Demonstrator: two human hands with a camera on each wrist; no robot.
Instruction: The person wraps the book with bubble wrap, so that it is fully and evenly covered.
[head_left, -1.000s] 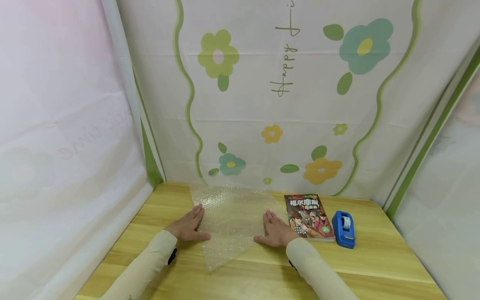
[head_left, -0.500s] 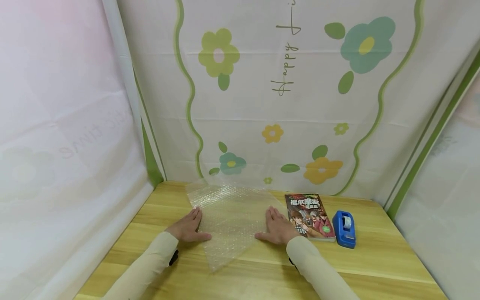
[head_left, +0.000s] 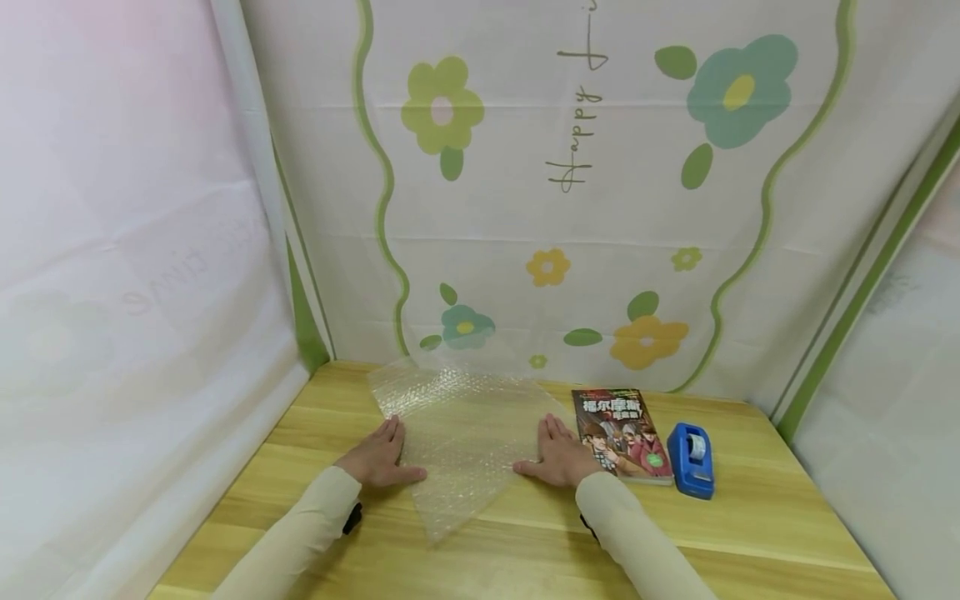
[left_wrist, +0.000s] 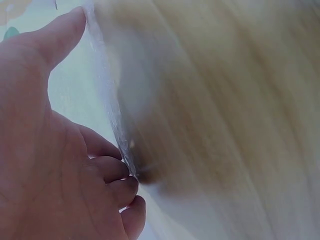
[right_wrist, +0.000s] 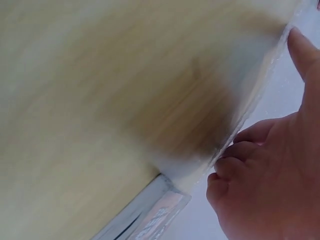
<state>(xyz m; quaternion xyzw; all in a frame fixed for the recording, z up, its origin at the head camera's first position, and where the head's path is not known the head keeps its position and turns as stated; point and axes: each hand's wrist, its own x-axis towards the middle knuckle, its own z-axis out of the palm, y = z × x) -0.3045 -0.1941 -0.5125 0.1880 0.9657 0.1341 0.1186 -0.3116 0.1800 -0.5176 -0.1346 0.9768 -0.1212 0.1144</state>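
Note:
A clear sheet of bubble wrap [head_left: 465,442] lies on the wooden table, one corner pointing at the person and its far edge close to the cloth wall. On its left edge rests the left hand [head_left: 381,458], fingers extended and thumb apart. The right hand [head_left: 558,454] touches the opposite edge the same way, beside the book. In the left wrist view the left hand [left_wrist: 75,145] has its fingertips and thumb tip along the film's edge. The right wrist view has the right hand [right_wrist: 275,160] with fingertips and thumb at the film's other edge.
A dark illustrated book [head_left: 622,437] lies just right of the right hand, and a blue tape dispenser [head_left: 692,461] stands beside it. Floral cloth [head_left: 510,208] hangs behind the wooden table [head_left: 300,467], with more cloth at both sides.
The wrap's upper left part has shifted slightly left, and its near corner slightly right. Both hands stay at its edges, with the right fingers moved a little toward the right.

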